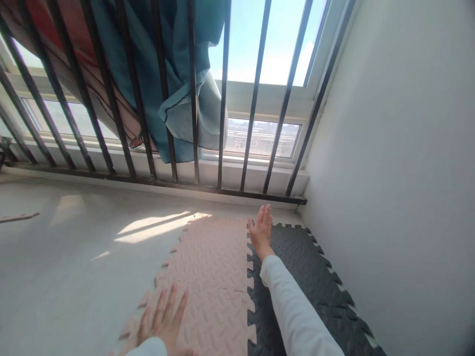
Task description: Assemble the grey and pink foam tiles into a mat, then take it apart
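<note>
Pink foam floor mats (211, 262) with toothed edges lie on the floor in front of me. Along their right side runs a strip of dark grey foam mats (308, 277), with the teeth of both colours meeting in a line. My left hand (165, 319) rests palm down on the pink mat near its left edge, fingers spread. Over the far end of the seam, my right hand (261, 228) is stretched out flat with fingers straight and holds nothing. Whether its palm touches the mat I cannot tell.
A black metal railing (222, 192) stands beyond the mats, before a window (263, 136). Blue and pink cloth (148, 74) hangs behind the bars. A white wall (401, 173) rises on the right. On the left floor (74, 277) lies a thin stick-like piece (20, 217).
</note>
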Demonstrator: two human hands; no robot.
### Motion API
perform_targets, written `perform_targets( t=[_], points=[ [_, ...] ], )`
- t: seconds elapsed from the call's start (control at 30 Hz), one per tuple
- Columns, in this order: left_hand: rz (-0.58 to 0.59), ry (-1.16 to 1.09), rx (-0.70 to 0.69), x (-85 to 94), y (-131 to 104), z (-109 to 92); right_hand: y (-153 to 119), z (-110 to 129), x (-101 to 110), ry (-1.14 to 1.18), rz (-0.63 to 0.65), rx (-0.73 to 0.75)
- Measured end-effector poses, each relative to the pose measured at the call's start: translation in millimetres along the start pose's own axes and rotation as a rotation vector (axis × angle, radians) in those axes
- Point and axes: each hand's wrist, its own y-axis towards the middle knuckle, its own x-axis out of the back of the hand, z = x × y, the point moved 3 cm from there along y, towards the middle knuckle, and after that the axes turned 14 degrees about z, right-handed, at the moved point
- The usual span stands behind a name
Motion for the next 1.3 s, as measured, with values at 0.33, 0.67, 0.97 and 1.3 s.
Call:
perform_targets(
  t=[0.33, 0.67, 0.97, 1.3],
  points=[
    [0.087, -0.001, -0.022, -3.9, 6.0, 3.7, 12.8, -10.6, -13.3, 0.055, 0.473, 0.023],
    [-0.051, -0.033, -0.067, -12.2, 24.1, 7.0, -116.4, 10.4, 40.0, 0.075, 0.241, 0.194],
    [-0.026, -0.018, -0.050, -6.9, 20.0, 3.7, -149.3, 21.3, 25.7, -0.023, 0.410, 0.029],
    [-0.017, -0.041, -0.062, -4.0, 20.7, 4.1, -189.8, 21.6, 25.3, 0.104, 0.797, 0.081]
  ],
)
